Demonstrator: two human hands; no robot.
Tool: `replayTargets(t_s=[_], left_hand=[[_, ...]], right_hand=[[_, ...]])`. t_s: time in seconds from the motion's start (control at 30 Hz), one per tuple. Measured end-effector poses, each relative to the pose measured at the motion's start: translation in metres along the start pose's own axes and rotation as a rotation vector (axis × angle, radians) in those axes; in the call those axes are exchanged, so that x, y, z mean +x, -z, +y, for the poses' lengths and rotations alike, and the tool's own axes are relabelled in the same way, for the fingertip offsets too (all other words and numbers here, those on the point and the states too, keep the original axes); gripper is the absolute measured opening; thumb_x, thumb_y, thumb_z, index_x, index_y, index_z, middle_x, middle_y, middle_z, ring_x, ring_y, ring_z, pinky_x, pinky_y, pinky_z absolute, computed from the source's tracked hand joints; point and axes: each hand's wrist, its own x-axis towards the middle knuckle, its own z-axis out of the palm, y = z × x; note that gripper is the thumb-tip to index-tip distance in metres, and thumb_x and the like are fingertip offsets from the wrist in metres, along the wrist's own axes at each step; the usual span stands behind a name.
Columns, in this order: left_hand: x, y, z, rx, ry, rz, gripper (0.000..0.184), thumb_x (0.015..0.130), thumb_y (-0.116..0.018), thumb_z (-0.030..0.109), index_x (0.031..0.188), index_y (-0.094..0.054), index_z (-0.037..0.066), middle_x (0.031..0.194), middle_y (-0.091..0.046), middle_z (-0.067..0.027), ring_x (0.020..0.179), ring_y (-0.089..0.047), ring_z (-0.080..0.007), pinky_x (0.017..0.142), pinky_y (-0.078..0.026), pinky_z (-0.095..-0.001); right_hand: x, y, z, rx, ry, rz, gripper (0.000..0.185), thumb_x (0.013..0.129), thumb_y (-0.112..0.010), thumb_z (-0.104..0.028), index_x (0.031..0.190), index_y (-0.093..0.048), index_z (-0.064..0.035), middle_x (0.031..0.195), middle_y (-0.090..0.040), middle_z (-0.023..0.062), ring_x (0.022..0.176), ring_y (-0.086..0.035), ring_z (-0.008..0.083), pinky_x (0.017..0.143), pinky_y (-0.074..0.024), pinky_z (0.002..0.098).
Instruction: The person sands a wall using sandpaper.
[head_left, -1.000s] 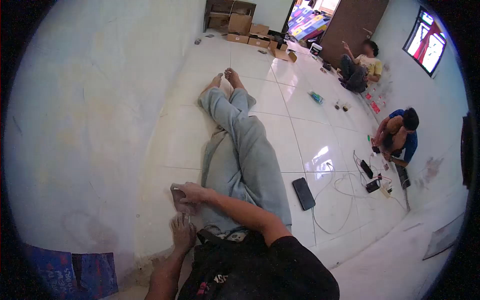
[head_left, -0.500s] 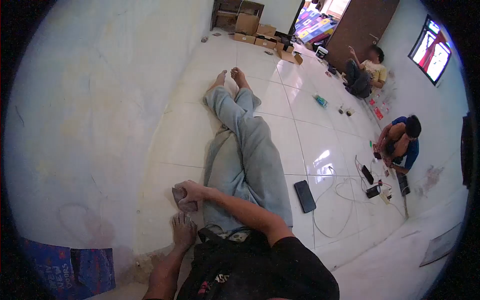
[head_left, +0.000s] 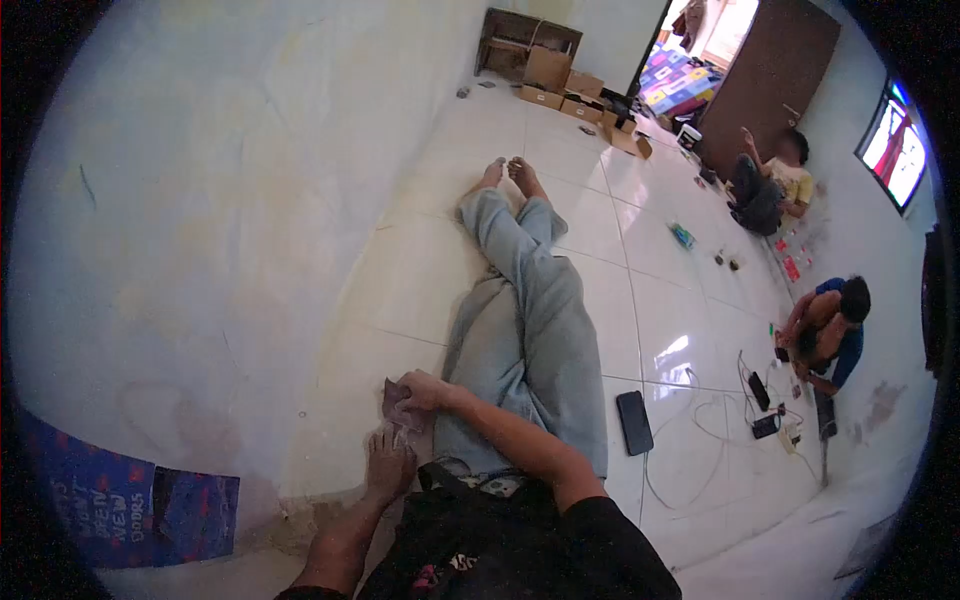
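Note:
My right hand (head_left: pixel 427 391) is closed on a small brown-grey sheet that looks like sandpaper (head_left: pixel 391 402), beside my left thigh. The sheet's edge sticks out to the left of the fingers. Just below it, my left hand (head_left: pixel 390 464) lies palm down with its fingers stretched out, dusted with pale powder. A greyish-pink surface (head_left: pixel 422 441) shows between that hand and my leg; I cannot make out what it is. My legs in faded jeans (head_left: pixel 500 335) are stretched forward, crossed at the shins.
A wall (head_left: pixel 220 250) runs along my left, with a blue printed sheet (head_left: pixel 195 515) low down. A phone (head_left: pixel 634 422) lies right of my legs near cables and chargers (head_left: pixel 766 427). Two people sit along the right wall. Cardboard boxes (head_left: pixel 541 97) stand at the far end.
The view has shifted, so everything appears farther right and lower. My right hand still grips the sheet, which now shows flatter, and my left hand stays just below it.

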Motion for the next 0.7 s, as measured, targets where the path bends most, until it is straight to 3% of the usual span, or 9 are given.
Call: replayTargets(t_s=[0.13,0.2,0.33,0.43,0.5,0.53,0.6,0.67,0.7], left_hand=[[-0.005,-0.005,-0.005,0.02,-0.064,0.022,0.047,0.089,-0.056,0.023,0.127,-0.052,-0.003,0.129,-0.048,-0.0284,0.123,-0.043,-0.046,0.108,-0.027,-0.0579],[-0.004,-0.006,-0.005,0.008,0.012,-0.109,0.053,0.092,-0.05,0.028,0.136,-0.046,-0.002,0.144,-0.037,-0.0274,0.128,-0.037,-0.0472,0.11,-0.024,-0.0593],[-0.003,-0.017,-0.014,0.041,-0.042,-0.032,0.047,0.089,-0.055,0.022,0.129,-0.051,-0.002,0.13,-0.047,-0.0274,0.124,-0.042,-0.0451,0.107,-0.029,-0.0571],[0.004,0.01,0.003,-0.006,-0.033,0.112,0.047,0.089,-0.054,0.022,0.129,-0.052,-0.001,0.13,-0.048,-0.0264,0.124,-0.042,-0.0447,0.107,-0.029,-0.0566],[0.002,0.02,0.007,-0.016,-0.021,0.021,0.046,0.089,-0.053,0.023,0.129,-0.052,-0.001,0.13,-0.048,-0.0257,0.12,-0.045,-0.0441,0.106,-0.031,-0.0561],[0.0,0.013,0.005,-0.016,0.0,0.023,0.046,0.089,-0.053,0.023,0.129,-0.052,-0.001,0.13,-0.048,-0.0257,0.12,-0.045,-0.0441,0.106,-0.031,-0.0561],[-0.002,-0.006,-0.005,0.033,-0.011,0.035,0.047,0.09,-0.052,0.023,0.13,-0.051,0.0,0.129,-0.049,-0.0253,0.117,-0.047,-0.043,0.104,-0.033,-0.0559],[-0.008,-0.005,-0.002,0.158,-0.035,-0.06,0.047,0.091,-0.05,0.024,0.131,-0.05,0.001,0.13,-0.049,-0.0249,0.118,-0.047,-0.0428,0.104,-0.033,-0.0559],[-0.006,-0.003,-0.005,0.285,-0.088,-0.152,0.047,0.092,-0.049,0.025,0.133,-0.049,0.002,0.131,-0.048,-0.0245,0.118,-0.048,-0.0426,0.104,-0.034,-0.0559]], right_hand=[[-0.009,0.013,-0.013,-0.017,0.062,-0.006,0.045,0.078,-0.074,-0.037,0.091,-0.066,0.0053,0.083,-0.068,0.0198,0.083,-0.066,0.0354,0.075,-0.0511,0.0431],[-0.015,0.025,-0.03,0.089,-0.143,0.017,0.047,0.08,-0.073,-0.038,0.089,-0.066,0.0069,0.083,-0.069,0.018,0.079,-0.067,0.0263,0.072,-0.0513,0.0406],[0.011,0.02,0.002,0.309,-0.049,-0.142,0.048,0.083,-0.072,-0.039,0.09,-0.066,0.0077,0.079,-0.068,0.0149,0.074,-0.061,0.0167,0.071,-0.0508,0.0364],[0.015,0.062,-0.075,0.366,-0.245,0.254,0.04,0.091,-0.066,-0.031,0.096,-0.066,0.0088,0.077,-0.066,0.0112,0.077,-0.058,0.012,0.071,-0.0494,0.0346],[0.034,0.073,-0.136,0.6,-0.049,0.825,0.044,0.097,-0.059,-0.028,0.12,-0.058,0.009,0.104,-0.068,0.0163,0.095,-0.061,0.0161,0.085,-0.0488,0.0334],[0.042,0.086,-0.168,0.554,0.061,0.957,0.041,0.1,-0.052,-0.02,0.131,-0.052,0.0071,0.122,-0.063,0.0201,0.104,-0.06,0.0204,0.093,-0.0458,0.0329],[0.062,0.106,-0.221,0.522,0.388,1.133,0.04,0.099,-0.046,-0.003,0.137,-0.047,0.0051,0.138,-0.054,0.0203,0.116,-0.056,0.0223,0.099,-0.042,0.0329],[0.074,0.115,-0.264,0.484,0.509,1.091,0.052,0.091,-0.044,0.011,0.142,-0.041,0.004,0.147,-0.045,0.0182,0.13,-0.046,0.0245,0.103,-0.0385,0.034],[0.094,0.112,-0.271,0.235,0.675,1.255,0.064,0.083,-0.046,0.016,0.145,-0.039,0.0015,0.149,-0.043,0.0169,0.132,-0.044,0.0275,0.103,-0.0387,0.0348]])
